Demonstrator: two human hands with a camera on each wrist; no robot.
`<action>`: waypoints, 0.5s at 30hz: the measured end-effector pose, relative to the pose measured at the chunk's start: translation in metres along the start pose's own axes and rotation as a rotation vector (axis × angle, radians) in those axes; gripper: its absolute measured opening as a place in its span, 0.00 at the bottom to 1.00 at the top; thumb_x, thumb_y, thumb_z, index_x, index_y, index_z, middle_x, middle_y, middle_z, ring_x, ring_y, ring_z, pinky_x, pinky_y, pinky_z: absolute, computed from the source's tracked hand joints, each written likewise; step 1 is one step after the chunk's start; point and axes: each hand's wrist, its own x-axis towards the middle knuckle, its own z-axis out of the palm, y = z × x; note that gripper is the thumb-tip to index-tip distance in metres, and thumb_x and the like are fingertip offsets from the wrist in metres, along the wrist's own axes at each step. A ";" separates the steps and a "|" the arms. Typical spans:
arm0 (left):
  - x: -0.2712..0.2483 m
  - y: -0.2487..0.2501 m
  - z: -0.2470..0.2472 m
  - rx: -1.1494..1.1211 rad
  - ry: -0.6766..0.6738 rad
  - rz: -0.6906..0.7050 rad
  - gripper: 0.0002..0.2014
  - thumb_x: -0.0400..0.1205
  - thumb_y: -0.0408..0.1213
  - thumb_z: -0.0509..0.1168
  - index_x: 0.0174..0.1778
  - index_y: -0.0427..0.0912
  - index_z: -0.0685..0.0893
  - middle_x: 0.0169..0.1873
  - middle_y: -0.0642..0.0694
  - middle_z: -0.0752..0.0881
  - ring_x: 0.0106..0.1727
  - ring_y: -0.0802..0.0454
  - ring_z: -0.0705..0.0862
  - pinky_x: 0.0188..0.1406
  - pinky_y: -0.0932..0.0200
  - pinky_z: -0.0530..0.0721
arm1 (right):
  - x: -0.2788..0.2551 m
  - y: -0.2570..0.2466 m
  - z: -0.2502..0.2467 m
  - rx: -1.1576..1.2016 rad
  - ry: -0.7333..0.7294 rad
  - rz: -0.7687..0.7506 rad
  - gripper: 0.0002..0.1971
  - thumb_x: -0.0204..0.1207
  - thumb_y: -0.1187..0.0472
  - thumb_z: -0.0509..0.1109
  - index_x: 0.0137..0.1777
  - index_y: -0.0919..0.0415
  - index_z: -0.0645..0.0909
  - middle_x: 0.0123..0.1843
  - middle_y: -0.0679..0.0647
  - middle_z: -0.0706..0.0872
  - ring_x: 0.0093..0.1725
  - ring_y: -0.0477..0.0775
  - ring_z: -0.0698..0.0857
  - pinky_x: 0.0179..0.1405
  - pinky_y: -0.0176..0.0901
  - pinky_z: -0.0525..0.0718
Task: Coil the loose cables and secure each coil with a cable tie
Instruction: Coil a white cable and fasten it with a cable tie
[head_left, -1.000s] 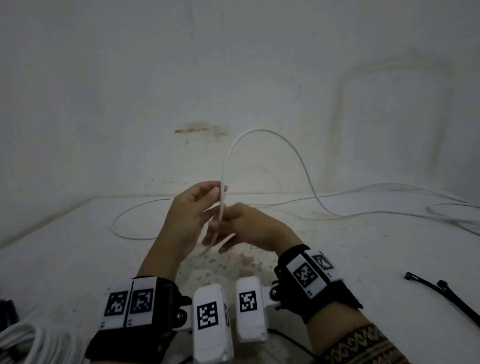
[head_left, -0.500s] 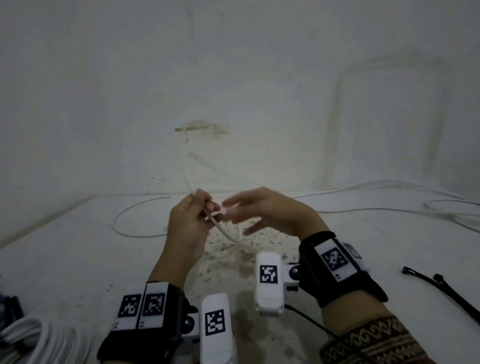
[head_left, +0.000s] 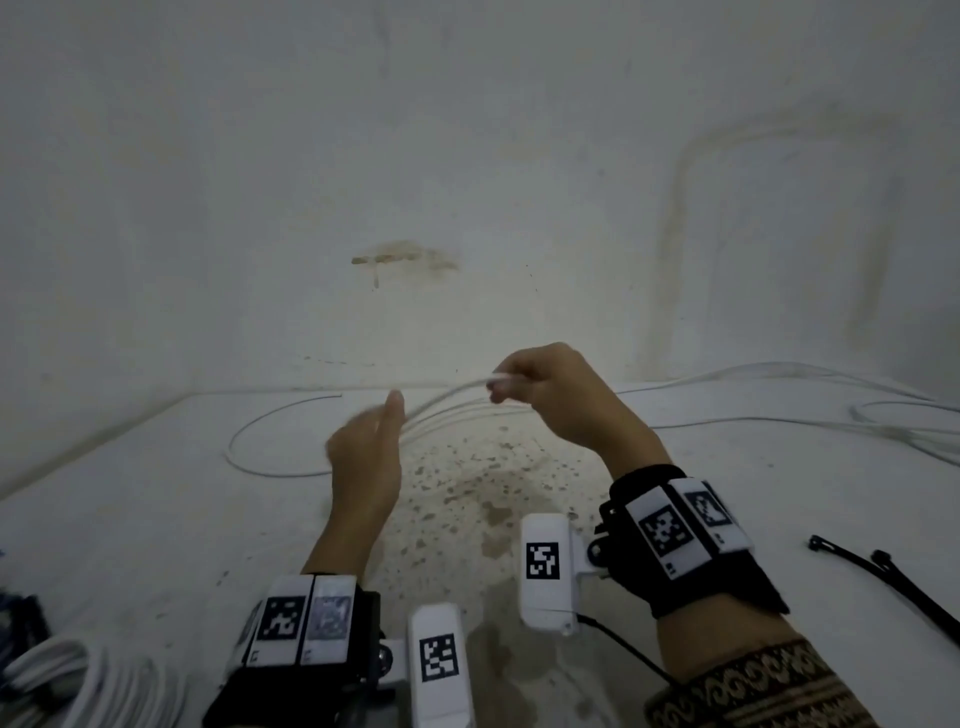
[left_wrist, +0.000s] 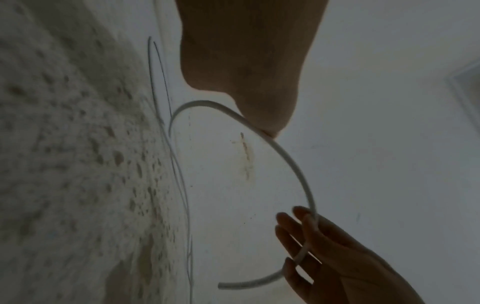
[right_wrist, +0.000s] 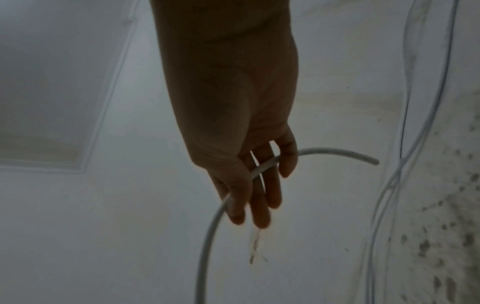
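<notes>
Forming first loop: white cable (head_left: 447, 397) pinched near its end in right hand (head_left: 550, 395), threaded through left hand (head_left: 366, 452) fingers at 9 o'clock; next, likely regrip to close loop.

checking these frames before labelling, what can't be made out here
- Head view: white cable between the hands is motion-blurred; the left hand grip is unclear.
- Head view: cable ties and the coiled bundle are cut off by the edges.
- Left wrist view: left fingers hidden behind the palm.
</notes>
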 end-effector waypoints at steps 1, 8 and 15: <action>-0.002 0.000 -0.001 -0.087 -0.084 0.109 0.19 0.86 0.48 0.55 0.51 0.39 0.85 0.50 0.45 0.85 0.54 0.52 0.81 0.51 0.61 0.75 | 0.000 0.002 -0.003 0.030 0.073 0.008 0.07 0.80 0.63 0.67 0.42 0.60 0.86 0.28 0.44 0.78 0.27 0.41 0.73 0.27 0.30 0.68; -0.005 0.003 -0.005 -0.305 -0.322 0.335 0.13 0.84 0.26 0.58 0.37 0.35 0.85 0.21 0.49 0.81 0.21 0.57 0.73 0.25 0.69 0.74 | -0.003 0.006 -0.017 -0.173 0.089 0.143 0.07 0.81 0.55 0.66 0.47 0.50 0.86 0.40 0.51 0.87 0.38 0.49 0.79 0.43 0.45 0.74; 0.000 0.003 -0.012 -0.645 -0.567 0.155 0.12 0.64 0.27 0.59 0.34 0.36 0.88 0.26 0.45 0.80 0.30 0.55 0.77 0.30 0.67 0.77 | -0.007 -0.012 -0.013 0.334 0.046 0.241 0.07 0.80 0.71 0.64 0.41 0.70 0.80 0.33 0.66 0.87 0.24 0.61 0.86 0.23 0.47 0.87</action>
